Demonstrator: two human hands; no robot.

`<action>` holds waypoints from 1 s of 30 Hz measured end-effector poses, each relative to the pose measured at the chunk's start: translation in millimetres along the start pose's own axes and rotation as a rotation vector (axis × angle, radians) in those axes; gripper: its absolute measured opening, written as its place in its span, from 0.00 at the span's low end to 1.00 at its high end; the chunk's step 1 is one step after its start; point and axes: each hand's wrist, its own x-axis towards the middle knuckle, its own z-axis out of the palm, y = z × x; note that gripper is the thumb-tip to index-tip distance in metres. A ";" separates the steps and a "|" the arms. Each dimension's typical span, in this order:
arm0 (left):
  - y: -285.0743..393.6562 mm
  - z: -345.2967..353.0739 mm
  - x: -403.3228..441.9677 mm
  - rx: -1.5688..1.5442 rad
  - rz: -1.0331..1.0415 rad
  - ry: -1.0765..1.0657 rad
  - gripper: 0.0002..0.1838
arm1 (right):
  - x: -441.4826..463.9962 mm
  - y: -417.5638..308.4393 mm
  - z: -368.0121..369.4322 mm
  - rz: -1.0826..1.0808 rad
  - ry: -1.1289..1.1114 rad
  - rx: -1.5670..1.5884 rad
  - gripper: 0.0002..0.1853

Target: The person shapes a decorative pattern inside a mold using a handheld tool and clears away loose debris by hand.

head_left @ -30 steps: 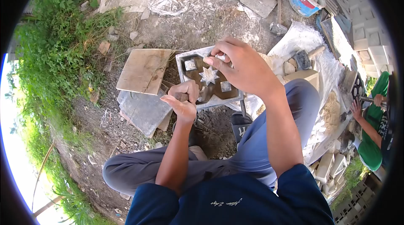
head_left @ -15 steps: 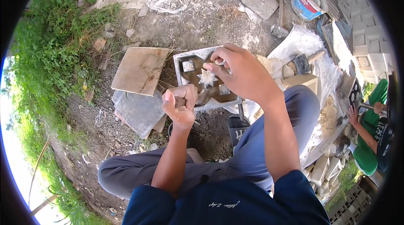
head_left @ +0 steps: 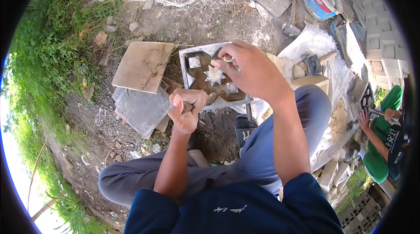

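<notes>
A grey metal mould point(head_left: 183, 65), with raised square blocks and a pale star-shaped piece point(head_left: 215, 75) at its centre, lies in front of my knees. My left hand point(head_left: 188, 109) is closed in a fist at the mould's near left corner, thumb up. Something dark brown shows inside that fist, too hidden to name. Over the mould's right side is my right hand point(head_left: 253, 72), its fingers bent and pinched toward the thumb, close to the star. Whatever lies between those fingertips is hidden. A dark handle point(head_left: 249, 112) juts from the mould's near right corner.
Left of the mould, a wooden board point(head_left: 143, 65) rests on grey slabs point(head_left: 140, 111). A paint bucket point(head_left: 323, 3) stands at the upper right. A hammer point(head_left: 314, 64) and stones lie on a white sack point(head_left: 321, 37). At far right, another person's hand point(head_left: 364, 119) touches a similar mould.
The whole view has shifted slightly. The mould sits a little higher relative to my left hand, and both hands keep nearly the same pose.
</notes>
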 end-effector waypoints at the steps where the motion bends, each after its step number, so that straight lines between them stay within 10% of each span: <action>1: -9.9 -2.4 -6.5 -0.005 -0.021 0.005 0.43 | -5.6 0.1 2.5 0.017 -0.011 0.009 0.17; 11: 4.1 7.5 -4.0 -0.046 0.065 0.357 0.42 | -2.4 -5.2 -0.9 0.016 -0.045 0.000 0.17; 30: -18.0 5.5 -22.4 0.117 0.150 0.306 0.41 | -1.2 -5.7 -1.9 0.015 -0.097 0.022 0.18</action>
